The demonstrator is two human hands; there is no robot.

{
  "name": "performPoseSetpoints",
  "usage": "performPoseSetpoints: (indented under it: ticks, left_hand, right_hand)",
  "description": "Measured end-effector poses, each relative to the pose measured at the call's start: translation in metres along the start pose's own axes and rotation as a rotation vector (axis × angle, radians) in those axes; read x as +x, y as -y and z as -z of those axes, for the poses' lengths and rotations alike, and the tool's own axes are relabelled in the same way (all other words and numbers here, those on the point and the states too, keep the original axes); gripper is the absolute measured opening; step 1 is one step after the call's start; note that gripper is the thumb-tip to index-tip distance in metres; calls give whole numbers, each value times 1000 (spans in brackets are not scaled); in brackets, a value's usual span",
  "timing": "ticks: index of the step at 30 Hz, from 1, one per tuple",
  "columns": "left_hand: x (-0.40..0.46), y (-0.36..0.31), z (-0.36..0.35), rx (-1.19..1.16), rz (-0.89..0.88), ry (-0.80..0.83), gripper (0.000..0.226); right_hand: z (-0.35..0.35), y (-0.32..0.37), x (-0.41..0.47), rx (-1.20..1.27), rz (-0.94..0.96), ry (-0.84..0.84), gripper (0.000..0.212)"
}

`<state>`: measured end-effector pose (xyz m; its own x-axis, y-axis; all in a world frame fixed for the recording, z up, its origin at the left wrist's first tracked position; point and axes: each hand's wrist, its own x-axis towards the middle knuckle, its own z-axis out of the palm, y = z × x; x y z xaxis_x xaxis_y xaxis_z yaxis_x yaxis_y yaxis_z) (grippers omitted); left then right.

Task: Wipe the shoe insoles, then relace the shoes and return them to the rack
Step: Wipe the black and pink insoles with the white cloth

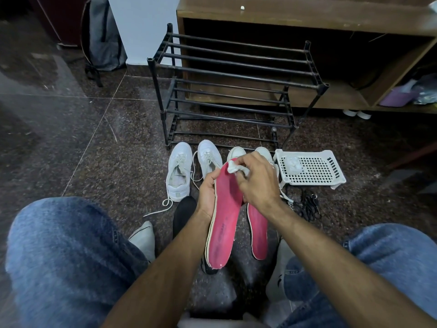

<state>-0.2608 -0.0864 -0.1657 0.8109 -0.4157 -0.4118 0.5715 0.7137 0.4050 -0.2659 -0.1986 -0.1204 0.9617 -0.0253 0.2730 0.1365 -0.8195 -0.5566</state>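
Observation:
My left hand [208, 194] grips a red insole [224, 218] by its left edge, toe end pointing away from me. My right hand [256, 179] pinches a small white wipe [233, 168] and presses it on the insole's toe end. A second red insole [258, 230] lies on the floor just to the right. Two white laced sneakers [179, 171] [209, 159] stand on the floor beyond my hands. Another white pair [236, 152] is partly hidden behind my right hand. The black metal shoe rack [236, 86] stands further back, its shelves bare.
A white perforated plastic tray [312, 169] holding a small wad sits right of the shoes. Black laces [307, 205] lie on the floor below the tray. A black insole [183, 214] lies under my left wrist. A wooden cabinet [307, 17] stands behind the rack. My jeans-clad knees fill both lower corners.

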Motion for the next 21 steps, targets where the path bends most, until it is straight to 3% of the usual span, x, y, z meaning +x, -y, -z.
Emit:
performPoseSetpoints:
  ticks: [9, 12, 16, 21]
  left_hand:
    - [8, -6, 6, -7, -17, -78, 37]
    - [8, 2, 6, -19, -34, -109, 29]
    - [6, 13, 1, -50, 21, -91, 46]
    - [6, 11, 3, -48, 5, -87, 38]
  right_hand:
    - [-6, 8, -32, 101, 245, 406, 23]
    - [0, 7, -27, -31, 284, 391, 21]
    - [4, 8, 5, -345, 193, 305, 25]
    - [3, 11, 17, -395, 58, 242, 25]
